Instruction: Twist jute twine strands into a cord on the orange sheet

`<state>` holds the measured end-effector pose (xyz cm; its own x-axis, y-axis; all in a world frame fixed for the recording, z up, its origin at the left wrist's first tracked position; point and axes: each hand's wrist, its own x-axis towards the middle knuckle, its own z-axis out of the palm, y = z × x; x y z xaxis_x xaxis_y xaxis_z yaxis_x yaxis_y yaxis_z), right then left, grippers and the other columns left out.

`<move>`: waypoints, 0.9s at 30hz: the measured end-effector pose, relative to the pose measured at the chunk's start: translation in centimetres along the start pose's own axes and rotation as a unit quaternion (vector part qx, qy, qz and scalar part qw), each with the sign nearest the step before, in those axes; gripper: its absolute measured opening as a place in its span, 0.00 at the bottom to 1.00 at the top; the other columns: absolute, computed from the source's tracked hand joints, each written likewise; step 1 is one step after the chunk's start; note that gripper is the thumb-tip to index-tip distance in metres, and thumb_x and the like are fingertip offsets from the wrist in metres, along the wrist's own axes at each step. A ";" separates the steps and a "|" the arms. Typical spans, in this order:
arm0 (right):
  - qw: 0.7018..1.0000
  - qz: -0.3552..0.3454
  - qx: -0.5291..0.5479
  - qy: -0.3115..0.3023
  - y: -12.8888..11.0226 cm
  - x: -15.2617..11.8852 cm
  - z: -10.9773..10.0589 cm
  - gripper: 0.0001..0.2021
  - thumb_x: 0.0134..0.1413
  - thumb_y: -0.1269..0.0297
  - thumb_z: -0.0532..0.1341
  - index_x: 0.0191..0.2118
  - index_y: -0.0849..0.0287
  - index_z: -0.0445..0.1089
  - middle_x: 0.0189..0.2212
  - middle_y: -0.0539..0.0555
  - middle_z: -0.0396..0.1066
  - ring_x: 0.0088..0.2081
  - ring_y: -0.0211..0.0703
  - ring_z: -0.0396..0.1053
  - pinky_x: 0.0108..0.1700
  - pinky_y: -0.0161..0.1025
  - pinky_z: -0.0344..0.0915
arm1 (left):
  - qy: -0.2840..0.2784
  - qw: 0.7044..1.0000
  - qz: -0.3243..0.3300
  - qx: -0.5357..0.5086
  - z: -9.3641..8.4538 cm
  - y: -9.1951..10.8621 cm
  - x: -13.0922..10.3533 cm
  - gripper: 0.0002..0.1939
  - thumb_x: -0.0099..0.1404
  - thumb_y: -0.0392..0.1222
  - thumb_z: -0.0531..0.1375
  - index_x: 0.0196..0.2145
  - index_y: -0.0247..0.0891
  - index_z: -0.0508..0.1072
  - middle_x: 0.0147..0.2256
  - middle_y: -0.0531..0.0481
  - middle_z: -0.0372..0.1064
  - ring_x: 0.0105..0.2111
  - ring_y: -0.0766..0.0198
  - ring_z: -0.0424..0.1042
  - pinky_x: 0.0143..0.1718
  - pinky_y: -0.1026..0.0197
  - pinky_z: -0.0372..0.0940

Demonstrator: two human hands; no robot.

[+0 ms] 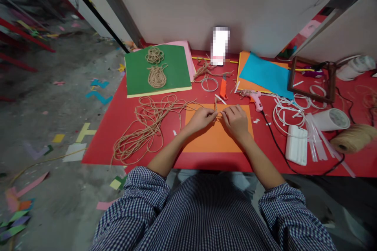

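Observation:
Over an orange sheet (pixel 218 141) on the red table, my left hand (pixel 202 118) and my right hand (pixel 235 120) are close together. Both pinch a short piece of brown twine (pixel 218 114) between their fingertips, and one end of it sticks up beyond them. A loose heap of twine (pixel 147 125) lies left of my left hand, with a strand running toward the orange sheet. Coiled twine shapes (pixel 157 76) rest on a green sheet (pixel 132 74) at the back left. An orange cutter (pixel 223 88) lies just beyond my hands.
To the right are a pink glue gun (pixel 257 100) with a black cable, a blue sheet (pixel 265 72), white cord loops, a white case (pixel 296 145), glue sticks, a twine spool (pixel 353 138) and a brown frame (pixel 332 82). A bright phone (pixel 219 45) stands at the back.

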<state>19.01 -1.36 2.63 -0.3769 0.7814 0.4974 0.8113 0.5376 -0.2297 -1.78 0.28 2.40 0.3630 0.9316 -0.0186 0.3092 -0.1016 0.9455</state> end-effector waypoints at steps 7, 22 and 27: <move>0.994 -0.108 0.021 -0.028 -2.9 -1.1 0.8 0.16 0.75 0.61 0.54 0.35 0.57 0.74 0.31 0.57 0.71 0.35 0.48 0.64 0.39 0.46 0.55 | 0.065 0.991 -0.042 -0.109 0.6 -0.2 0.1 0.25 0.68 0.60 0.61 0.27 0.34 0.76 0.21 0.52 0.66 0.23 0.67 0.61 0.27 0.64 0.53; 0.970 -0.145 0.190 -0.035 -4.0 -2.2 0.9 0.11 0.72 0.59 0.56 0.49 0.54 0.74 0.44 0.59 0.77 0.45 0.48 0.74 0.44 0.44 0.68 | 0.047 0.931 -0.066 -0.357 1.0 -1.1 0.3 0.21 0.68 0.60 0.64 0.35 0.39 0.66 0.22 0.61 0.48 0.19 0.72 0.47 0.22 0.66 0.43; 0.926 0.163 0.337 0.039 -2.9 -1.3 1.1 0.15 0.72 0.53 0.57 0.58 0.52 0.63 0.51 0.59 0.74 0.35 0.42 0.75 0.36 0.40 0.71 | -0.019 0.981 -0.028 -0.191 0.9 -0.8 0.0 0.17 0.72 0.55 0.59 0.34 0.38 0.67 0.27 0.54 0.60 0.26 0.68 0.57 0.28 0.64 0.54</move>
<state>16.62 -3.58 1.73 -0.1065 0.9260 0.3622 0.4027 0.3732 -0.8358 -1.28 0.03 1.38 0.3901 0.9173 -0.0795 -0.0203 0.0949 0.9953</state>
